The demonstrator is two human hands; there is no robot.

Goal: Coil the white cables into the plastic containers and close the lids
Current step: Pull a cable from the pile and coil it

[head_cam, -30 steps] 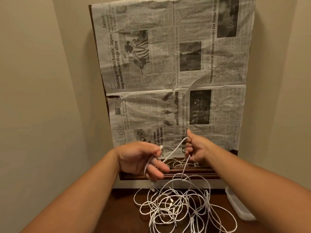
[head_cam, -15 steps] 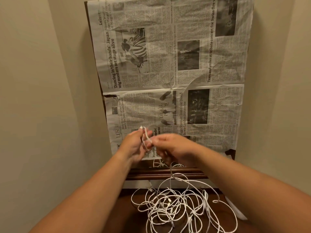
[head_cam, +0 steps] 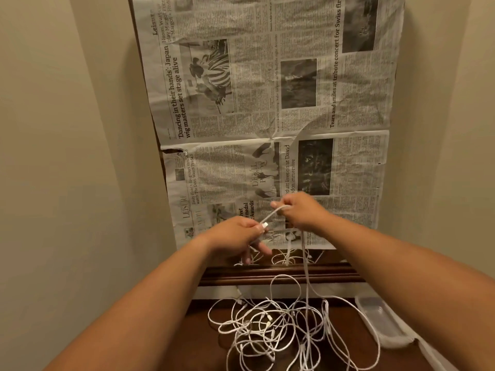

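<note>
A tangle of white cables [head_cam: 278, 328] lies on the dark wooden tabletop [head_cam: 201, 341]. My left hand [head_cam: 235, 236] pinches the plug end of one white cable [head_cam: 272, 215] between thumb and fingers. My right hand [head_cam: 300, 210], a little higher and to the right, grips the same cable, which bends over its fingers and hangs down to the pile. A clear plastic container [head_cam: 380, 321] stands at the table's right edge, partly hidden by my right forearm.
Newspaper sheets [head_cam: 267, 103] cover a dark-framed panel on the wall behind the table. A dark wooden ledge [head_cam: 281, 274] runs along the back of the table. Beige walls close in on the left and right.
My hands were together half a second ago; now my right hand has moved up and right, drawing a short stretch of cable out from my left hand.
</note>
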